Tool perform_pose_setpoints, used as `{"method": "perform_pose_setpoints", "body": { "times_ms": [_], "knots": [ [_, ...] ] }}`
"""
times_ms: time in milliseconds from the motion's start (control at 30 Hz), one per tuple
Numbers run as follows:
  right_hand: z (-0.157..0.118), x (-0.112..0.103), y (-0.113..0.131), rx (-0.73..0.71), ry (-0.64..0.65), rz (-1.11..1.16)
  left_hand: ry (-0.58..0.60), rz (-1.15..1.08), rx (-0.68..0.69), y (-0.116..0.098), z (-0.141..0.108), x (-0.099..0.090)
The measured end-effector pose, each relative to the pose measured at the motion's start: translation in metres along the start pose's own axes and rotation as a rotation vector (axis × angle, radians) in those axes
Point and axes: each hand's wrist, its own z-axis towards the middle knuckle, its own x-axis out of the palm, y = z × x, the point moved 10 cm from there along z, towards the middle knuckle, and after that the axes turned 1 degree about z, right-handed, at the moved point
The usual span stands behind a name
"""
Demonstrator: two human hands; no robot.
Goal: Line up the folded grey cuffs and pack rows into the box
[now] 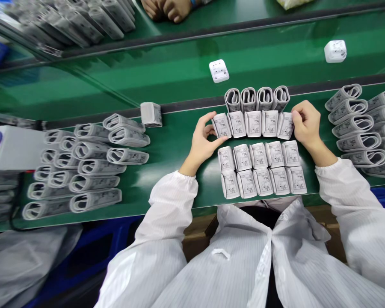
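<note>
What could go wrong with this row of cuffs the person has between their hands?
The left hand and right hand press the ends of a tight row of folded cuffs, so it could buckle or slip out of line. Pressing it might also nudge the upright rolled cuffs right behind it.

On the green desk [208, 188], the left hand [202, 143] and right hand [306, 124] touch opposite ends of a row of five folded printed cuffs [253, 124]. More cuffs [261, 169] lie in rows just below it, and loose groups of cuffs [90, 171] lie to both sides.
</note>
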Motion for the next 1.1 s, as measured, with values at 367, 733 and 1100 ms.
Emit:
{"method": "perform_pose_setpoints", "body": {
  "times_ms": [367,733,1100],
  "knots": [
    [0.0003,0.0005,0.0002,0.013,0.024,-0.007,0.001,-0.001,-0.001,-0.0013,0.0002,-0.0002],
    [0.0002,0.0015,-0.0029,0.055,0.030,-0.034,-0.012,-0.008,-0.013,-0.0047,0.0004,0.0005],
    [0.0005,0.0007,-0.0034,0.042,0.021,0.001,-0.011,-0.007,-0.018,-0.0032,0.0007,0.0007]
  ]
}}
